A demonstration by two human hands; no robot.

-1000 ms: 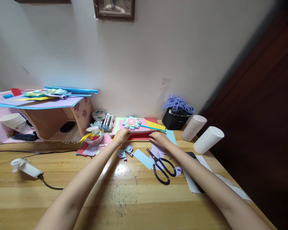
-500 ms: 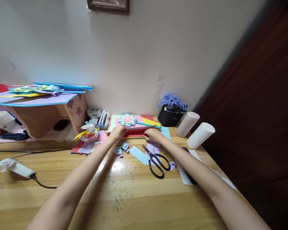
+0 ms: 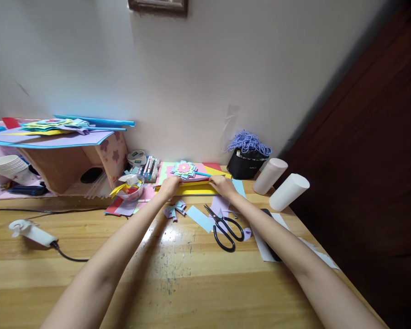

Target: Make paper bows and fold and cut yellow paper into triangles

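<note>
Both my arms reach far across the wooden desk to a stack of coloured paper sheets point(image 3: 195, 191) lying against the wall. My left hand point(image 3: 170, 185) pinches the stack's near edge on the left. My right hand point(image 3: 222, 185) pinches it on the right. The upper sheets are lifted, and a yellow sheet shows underneath. A layered paper flower point(image 3: 184, 168) with a pink centre rests on top of the stack. Black scissors point(image 3: 223, 227) lie just below my right wrist, beside purple and blue paper scraps point(image 3: 175, 210).
A black pot with purple yarn point(image 3: 248, 155) and two white rolls point(image 3: 280, 183) stand to the right. Left are markers point(image 3: 150, 167), a scrap bowl point(image 3: 129, 190), a cardboard box point(image 3: 71, 160) topped with paper, paper cups point(image 3: 7, 167) and a corded white device point(image 3: 30, 231). A phone point(image 3: 272, 237) lies on white paper.
My hands have lifted the upper sheets at the near edge. Red showed there before; yellow shows there now. The view shifted slightly.
</note>
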